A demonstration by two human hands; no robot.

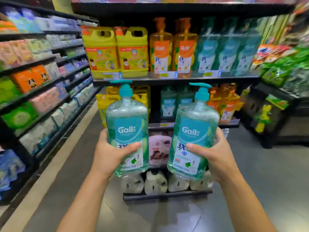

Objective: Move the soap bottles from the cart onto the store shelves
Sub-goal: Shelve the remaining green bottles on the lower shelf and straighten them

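Observation:
I hold two clear green soap bottles with teal pump tops and teal "Gail" labels, both upright in front of the end shelf. My left hand (111, 154) grips the left soap bottle (127, 121) around its lower half. My right hand (215, 153) grips the right soap bottle (194, 126) the same way. Straight ahead, the upper shelf (175, 78) carries a row of matching green bottles (225, 52) at its right. More green bottles (168, 101) stand on the shelf below. No cart is in view.
Yellow jugs (117, 49) and orange pump bottles (173, 46) fill the upper shelf's left and middle. White packs (155, 182) sit on the bottom ledge. A long aisle shelf (41, 87) of boxed goods runs along the left. A dark display stand (274, 113) is at right. Grey floor lies underfoot.

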